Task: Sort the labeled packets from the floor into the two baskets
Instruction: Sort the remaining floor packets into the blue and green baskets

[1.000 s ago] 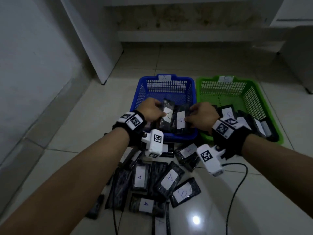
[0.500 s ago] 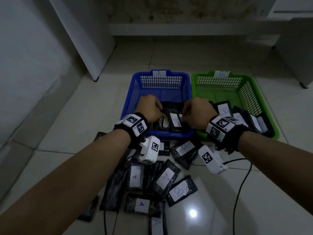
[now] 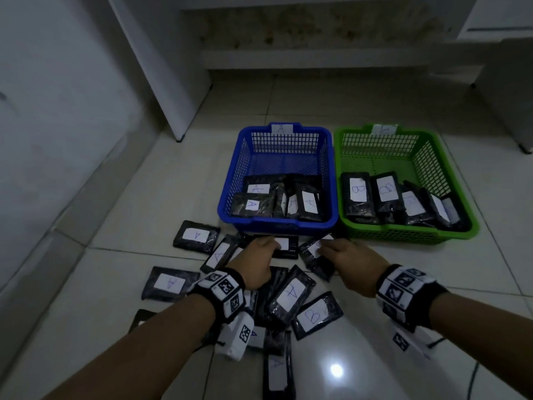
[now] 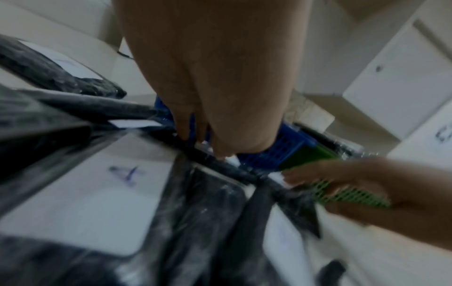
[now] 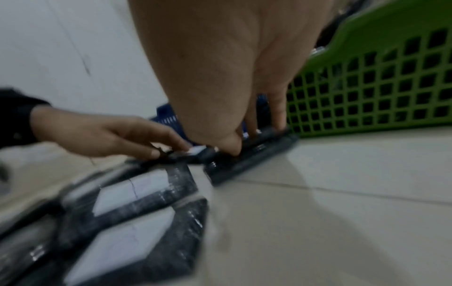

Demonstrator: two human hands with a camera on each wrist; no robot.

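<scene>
Both hands low in front of blue basket (image 3: 277, 226): left hand (image 3: 256, 265), right hand (image 3: 347, 262) each pinch floor packet, probably for sorting.

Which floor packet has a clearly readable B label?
The B packet, nearest the right forearm, just right of the tilted A packet. Every other readable floor label says A.

white cabinet (image 3: 161, 67), black cable (image 3: 473, 379), stained wall (image 3: 317, 27)
</scene>
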